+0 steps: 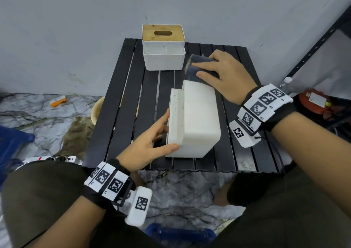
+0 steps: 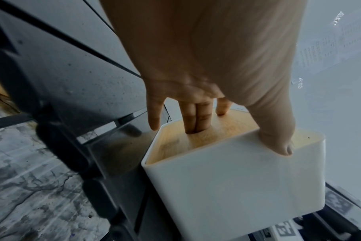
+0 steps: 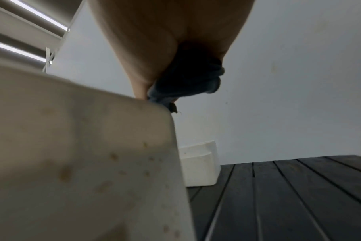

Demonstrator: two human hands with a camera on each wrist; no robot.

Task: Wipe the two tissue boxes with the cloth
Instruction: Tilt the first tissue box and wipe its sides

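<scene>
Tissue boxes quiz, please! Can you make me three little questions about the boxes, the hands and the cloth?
1. True or false: the far white plastic tissue box with a wooden lid lies on its side.
2. What does the right hand hold? A: a dark folded cloth. B: a yellow sponge. C: a spray bottle.
3. Fill the gap: the left hand grips the near white plastic tissue box, which lies on the black slatted ____.

Key: 1 false, it stands upright. 2 A. 3 table.

A black slatted table carries 2 white tissue boxes.
</scene>
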